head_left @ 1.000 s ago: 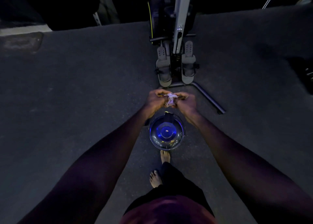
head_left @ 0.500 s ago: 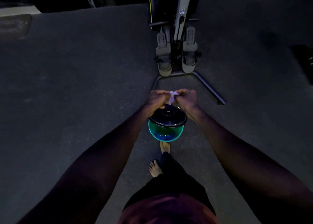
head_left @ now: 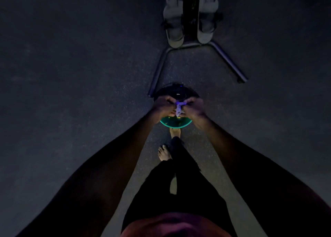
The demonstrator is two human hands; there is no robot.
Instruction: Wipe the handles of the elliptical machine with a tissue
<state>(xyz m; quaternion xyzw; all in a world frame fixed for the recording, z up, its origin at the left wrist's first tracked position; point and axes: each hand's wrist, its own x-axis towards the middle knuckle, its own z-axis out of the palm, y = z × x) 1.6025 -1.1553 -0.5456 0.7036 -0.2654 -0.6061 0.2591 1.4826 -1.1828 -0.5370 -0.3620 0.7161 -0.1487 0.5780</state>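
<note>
Both hands, left hand (head_left: 163, 105) and right hand (head_left: 194, 105), have fingers pinched shut on the tissue (head_left: 179, 108) between them; I'd bunch it firmly before wiping

beyond my fingers (head_left: 192, 102) a dark round device (head_left: 176, 93) sits close; past it the machine's splayed base bars (head_left: 227, 61) and pedals (head_left: 174, 31) block. bare floor (head_left: 71, 75) lies open either side.
</note>
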